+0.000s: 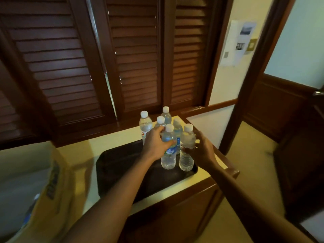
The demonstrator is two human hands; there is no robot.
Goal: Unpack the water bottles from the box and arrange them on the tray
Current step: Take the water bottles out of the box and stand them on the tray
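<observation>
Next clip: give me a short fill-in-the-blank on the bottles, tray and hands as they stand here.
1. The bottles stand upright on a dark ____.
2. The number of bottles in view by the tray is ____.
3. The left hand grips a bottle that bears a ____ label.
4. Every bottle, such as the far one, has a cap coloured ____.

Missing words: tray; six; blue; white

A pale countertop (122, 137) tops a brown wooden cabinet (175, 216). Behind the countertop stand dark louvred shutters (133, 55) — three panels side by side. Right of the shutters, papers (236, 41) are stuck on a cream wall, and farther right a wooden door frame (259, 71) rises.
</observation>
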